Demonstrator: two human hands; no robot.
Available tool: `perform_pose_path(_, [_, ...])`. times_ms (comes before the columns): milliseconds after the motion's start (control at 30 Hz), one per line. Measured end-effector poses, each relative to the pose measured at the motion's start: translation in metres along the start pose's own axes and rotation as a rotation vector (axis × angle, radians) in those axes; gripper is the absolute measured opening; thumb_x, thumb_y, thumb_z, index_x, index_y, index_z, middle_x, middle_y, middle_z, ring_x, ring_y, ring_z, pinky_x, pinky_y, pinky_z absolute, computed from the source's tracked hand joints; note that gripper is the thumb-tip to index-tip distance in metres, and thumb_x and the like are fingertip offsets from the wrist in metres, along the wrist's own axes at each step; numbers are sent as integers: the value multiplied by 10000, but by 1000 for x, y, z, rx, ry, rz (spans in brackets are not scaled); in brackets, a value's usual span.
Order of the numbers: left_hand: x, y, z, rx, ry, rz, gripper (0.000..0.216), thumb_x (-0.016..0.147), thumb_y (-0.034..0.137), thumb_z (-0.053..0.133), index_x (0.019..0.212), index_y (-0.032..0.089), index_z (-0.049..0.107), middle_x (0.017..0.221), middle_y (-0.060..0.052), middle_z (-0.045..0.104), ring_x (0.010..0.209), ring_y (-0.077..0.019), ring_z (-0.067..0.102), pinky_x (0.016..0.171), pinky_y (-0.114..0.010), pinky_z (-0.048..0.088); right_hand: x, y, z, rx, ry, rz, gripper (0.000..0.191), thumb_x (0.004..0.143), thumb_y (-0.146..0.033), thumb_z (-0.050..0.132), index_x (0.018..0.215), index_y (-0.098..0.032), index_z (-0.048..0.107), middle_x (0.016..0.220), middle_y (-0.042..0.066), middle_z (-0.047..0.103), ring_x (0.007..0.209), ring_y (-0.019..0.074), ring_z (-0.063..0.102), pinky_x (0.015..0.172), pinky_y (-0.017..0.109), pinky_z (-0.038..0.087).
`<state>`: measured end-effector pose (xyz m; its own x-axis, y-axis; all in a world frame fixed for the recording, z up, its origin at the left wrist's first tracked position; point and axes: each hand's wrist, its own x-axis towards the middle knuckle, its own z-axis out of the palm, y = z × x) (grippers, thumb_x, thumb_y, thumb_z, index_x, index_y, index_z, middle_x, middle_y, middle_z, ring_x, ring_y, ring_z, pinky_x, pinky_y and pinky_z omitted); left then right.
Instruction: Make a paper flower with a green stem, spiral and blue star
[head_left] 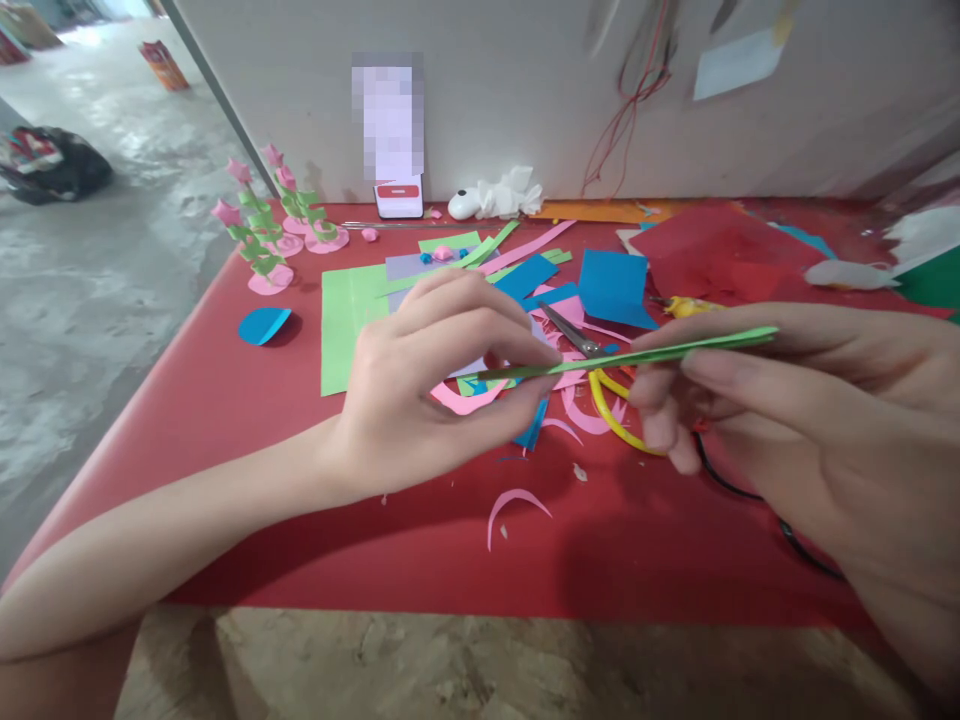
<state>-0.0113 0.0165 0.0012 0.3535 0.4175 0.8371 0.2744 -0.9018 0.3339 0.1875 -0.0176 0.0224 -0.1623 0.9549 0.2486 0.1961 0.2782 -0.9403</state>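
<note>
Here, a green paper strip (615,359) above the red tabletop (420,560).
Left hand (442,370) and right hand (795,400) each pinch it in a fingertip grip, over yellow-handled scissors (590,348).

- A thin green paper strip (600,359) spans the gap between left hand (401,380) and right hand (802,400) — blocking it.
- Under it, yellow-handled metal scissors (591,349) and loose paper cuttings (465,404) crowd the middle.
- The near red tabletop (420,560) lies open — save a curved pink paper arc (512,498) and small scraps.
- Room surrounds the round blue paper disc (262,326) at left; pink-and-green paper flowers (265,264) stand behind it.
</note>
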Motion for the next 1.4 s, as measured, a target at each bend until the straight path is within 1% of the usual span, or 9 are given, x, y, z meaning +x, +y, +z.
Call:
perform_pose_path(133, [-1,1,2,-77,-124,-131,38,749,115,648,760,141,624,752,-20,675,683,-88,602,623,-203,512,-3,-1,3,-228,59,-55,149,787,-190,604,741,-301,692,589,-80,621,454,30,559,409,45,451])
perform_pose_path(233, [-3,2,5,-121,-163,-144,45,790,141,628,755,169,627,738,-2,683,663,-77,608,590,-178,503,-5,0,7,-309,33,-92,103,775,-198,613,735,-261,684,567,-77,618,451,50,572,388,55,449])
perform_pose_path(333, [-4,3,6,-112,-172,-140,65,809,142,608,761,179,630,761,-3,686,658,-74,613,579,-171,499,-5,0,12,-342,24,-114,89,773,-195,608,748,-232,685,561,-75,616,446,52,571,367,60,439])
perform_pose_path(600, [-3,9,5,-184,-160,-217,71,772,74,624,718,120,622,700,-9,671,627,-48,580,569,-144,492,-4,3,11,-394,17,-209,89,774,-186,622,766,-266,660,653,-126,650,530,6,604,477,-16,455])
perform_pose_path(733, [-1,10,3,-242,-195,-294,100,749,82,631,694,164,615,693,21,671,633,-69,595,551,-168,510,-6,5,8,-344,16,-200,192,772,-140,610,854,-298,683,646,-108,649,493,33,595,453,34,484])
perform_pose_path(867, [0,11,3,-302,-211,-377,105,750,92,625,678,164,601,690,19,652,619,-72,591,518,-162,505,-9,4,7,-355,13,-190,261,760,-98,594,855,-323,686,643,-116,644,488,4,573,444,7,450])
perform_pose_path(1033, [0,12,3,-287,-217,-330,120,742,62,611,661,145,582,669,18,627,618,-61,572,518,-145,495,-6,4,5,-268,-23,-76,224,742,-71,584,723,-269,688,547,-92,607,415,32,537,378,53,431])
perform_pose_path(1167, [0,15,4,-206,-205,-351,108,752,55,612,682,134,594,697,15,638,629,-47,563,531,-127,494,-3,7,6,-148,-62,-3,252,754,-54,549,715,-261,688,544,-84,601,400,49,534,357,79,434])
perform_pose_path(1400, [-2,16,5,-116,-197,-300,79,761,75,633,703,120,603,717,6,649,624,-31,561,533,-103,484,-6,11,12,-258,-20,-98,155,771,-145,588,673,-243,659,566,-85,606,426,55,545,357,110,452])
